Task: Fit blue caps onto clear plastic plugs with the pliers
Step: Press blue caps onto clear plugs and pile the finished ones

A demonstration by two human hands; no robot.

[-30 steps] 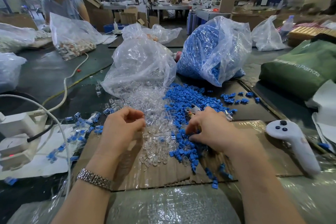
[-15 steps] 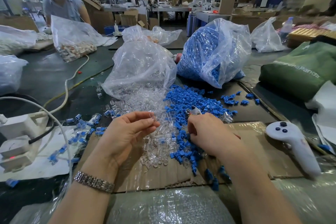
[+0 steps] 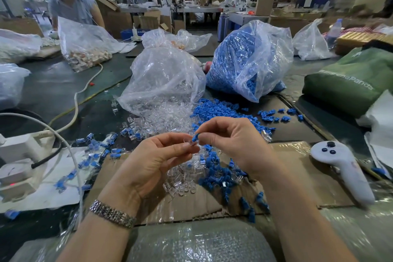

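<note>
Blue cap (image 3: pixel 195 138): we see it pinched at the fingertips of the right hand (image 3: pixel 231 144), raised above the bench and meeting a clear plastic plug (image 3: pixel 190 142) that the left hand (image 3: pixel 155 159) pinches between thumb and fingers. Cap and plug touch; we cannot tell how far the cap is seated. Both hands are curled round their small parts, close together over the middle of the cardboard sheet (image 3: pixel 293 168). Pliers: we cannot make them out in this view. Under the hands lie a heap of loose clear plugs (image 3: pixel 180 181) and, just to its right, a heap of loose blue caps (image 3: pixel 217 178), the two piles touching. Behind, a clear bag of plugs (image 3: pixel 165 78) spills toward us, and beside it on the right stands a bag of blue caps (image 3: pixel 244 57). To the left we note a scatter of capped plugs (image 3: pixel 93 144) lying partly on white paper (image 3: pixel 55 195), near a white power strip (image 3: pixel 19 147) and its cable (image 3: pixel 74 155). A metal bracelet (image 3: pixel 112 214) sits on the left wrist. A white handheld controller (image 3: pixel 344 168) rests on the right edge of the cardboard; a green bag (image 3: pixel 348 78) lies farther right. Another person (image 3: pixel 72 4) stands at the far left behind a bag.
</note>
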